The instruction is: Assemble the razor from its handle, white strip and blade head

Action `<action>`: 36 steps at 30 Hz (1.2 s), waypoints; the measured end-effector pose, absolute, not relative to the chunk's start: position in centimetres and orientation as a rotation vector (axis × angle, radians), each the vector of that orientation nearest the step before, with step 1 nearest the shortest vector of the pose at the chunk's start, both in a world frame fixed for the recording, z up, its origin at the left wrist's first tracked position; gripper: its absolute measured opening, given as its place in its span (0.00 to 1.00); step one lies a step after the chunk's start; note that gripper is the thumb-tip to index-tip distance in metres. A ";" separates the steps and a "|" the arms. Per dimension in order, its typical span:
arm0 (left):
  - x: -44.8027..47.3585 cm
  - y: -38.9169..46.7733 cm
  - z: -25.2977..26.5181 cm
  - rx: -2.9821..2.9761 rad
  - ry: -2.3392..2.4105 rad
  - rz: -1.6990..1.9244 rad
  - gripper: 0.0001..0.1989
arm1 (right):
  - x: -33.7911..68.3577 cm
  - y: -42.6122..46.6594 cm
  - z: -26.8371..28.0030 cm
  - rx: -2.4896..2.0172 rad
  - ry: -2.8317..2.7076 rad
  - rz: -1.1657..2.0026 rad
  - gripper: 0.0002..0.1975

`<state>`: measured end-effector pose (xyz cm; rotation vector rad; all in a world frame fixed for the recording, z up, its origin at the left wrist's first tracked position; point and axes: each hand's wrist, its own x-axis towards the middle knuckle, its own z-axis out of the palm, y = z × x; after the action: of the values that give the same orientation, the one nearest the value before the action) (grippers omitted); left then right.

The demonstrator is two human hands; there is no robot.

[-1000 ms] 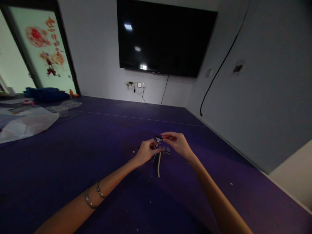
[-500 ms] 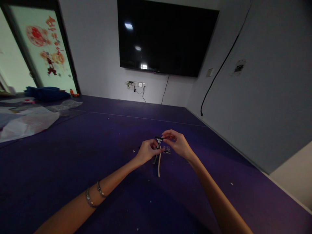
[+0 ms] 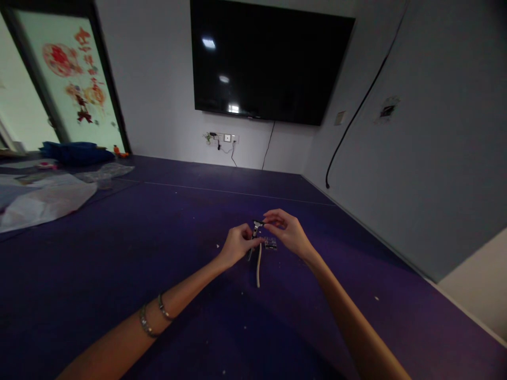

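My left hand [image 3: 236,244] is closed around the handle of a T-shaped razor [image 3: 256,228] with a silver neck and a dark crosswise head. At the right end of that head, the thumb and fingers of my right hand [image 3: 288,230] are pinched together. Part of the handle is hidden by my left fingers, and its dark lower end shows below them. A thin cream-coloured stick-like piece [image 3: 259,268] lies just below my hands. Beside it, under my right hand, rests a small dark and clear rectangular pack [image 3: 271,243].
The purple floor [image 3: 178,253] carries small white scraps. White and clear plastic sheets [image 3: 51,198] and a dark blue cloth bundle [image 3: 77,153] lie at the left. A television [image 3: 273,63] hangs above wall sockets [image 3: 227,138]. A black cable [image 3: 356,113] hangs at the right.
The razor has tilted slightly in my hands, and its silver neck faces the camera more. My left hand has shifted a little to the left; my right hand has hardly moved.
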<state>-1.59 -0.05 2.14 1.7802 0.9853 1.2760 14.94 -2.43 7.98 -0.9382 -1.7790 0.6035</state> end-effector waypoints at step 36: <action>-6.5 5.3 2.6 2.154 1.473 1.020 0.17 | 11.8 -0.5 1.4 -1.709 -1.971 0.609 0.16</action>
<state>-6.51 5.32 2.62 2.1544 1.4731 1.0200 11.77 -0.53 1.45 -1.7089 -1.9712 0.6091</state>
